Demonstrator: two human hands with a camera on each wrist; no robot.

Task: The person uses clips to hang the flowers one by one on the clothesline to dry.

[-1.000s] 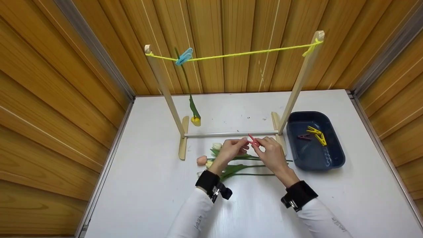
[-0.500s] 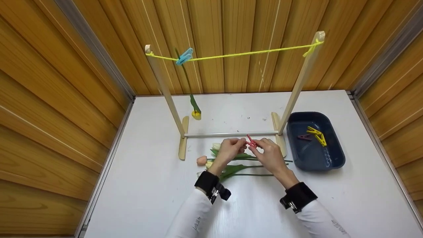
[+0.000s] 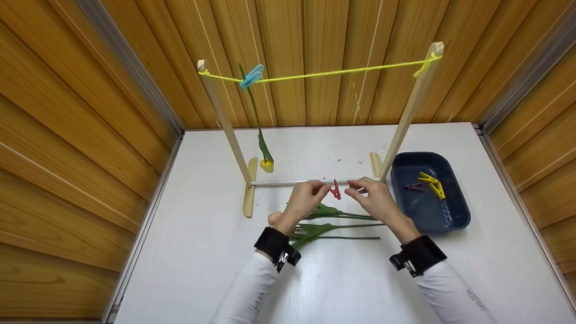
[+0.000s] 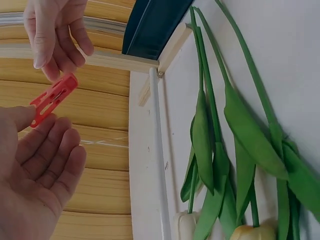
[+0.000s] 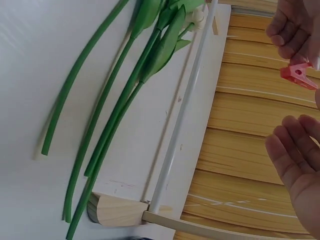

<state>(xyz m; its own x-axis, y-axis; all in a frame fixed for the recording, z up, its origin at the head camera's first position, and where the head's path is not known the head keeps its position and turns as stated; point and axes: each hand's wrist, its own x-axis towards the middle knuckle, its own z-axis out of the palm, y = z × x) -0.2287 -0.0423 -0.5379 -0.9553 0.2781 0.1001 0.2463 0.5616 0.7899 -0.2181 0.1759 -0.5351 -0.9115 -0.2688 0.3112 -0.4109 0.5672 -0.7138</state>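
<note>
My left hand [image 3: 308,198] pinches a red clothespin [image 3: 336,191] between thumb and fingers, above the stems. In the left wrist view the clothespin [image 4: 54,100] points up from the left hand's thumb and fingertips. Just to its right is my right hand [image 3: 372,198], fingers loosely bent and holding nothing; a gap shows between it and the clothespin [image 5: 298,76] in the right wrist view. Below both hands lie several tulips [image 3: 335,227] with green stems pointing right, their heads partly hidden by the left hand and wrist.
A wooden stand [image 3: 228,135] carries a yellow cord [image 3: 342,72] between two posts. On the cord's left part a blue clothespin [image 3: 252,76] holds a yellow tulip [image 3: 266,165] head down. At right, a dark blue basin [image 3: 420,216] contains yellow clothespins [image 3: 434,185] and a purple one [image 3: 414,187].
Both hands were together at the red clothespin; the right hand has let go and drawn off to the right, while the left now holds it alone, turned more upright and slightly farther left.
</note>
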